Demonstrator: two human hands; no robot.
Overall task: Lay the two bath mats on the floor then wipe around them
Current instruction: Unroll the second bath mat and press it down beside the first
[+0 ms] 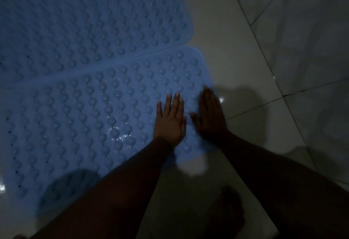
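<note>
Two blue rubber bath mats with raised round bumps lie flat on the pale tiled floor. The far mat (85, 21) fills the upper left. The near mat (79, 117) lies below it, and its upper edge overlaps the far mat's lower edge. My left hand (170, 121) rests palm down on the near mat close to its right end, fingers spread and holding nothing. My right hand (210, 114) lies flat beside it, on the mat's right edge, fingers straight. Water drops glint on the near mat by my left wrist.
Glossy pale floor tiles (236, 53) with dark grout lines extend to the right and below the mats. A tiled wall (311, 21) rises at the upper right. A dim dark shape, perhaps my foot (228, 212), shows at the bottom. The scene is dark.
</note>
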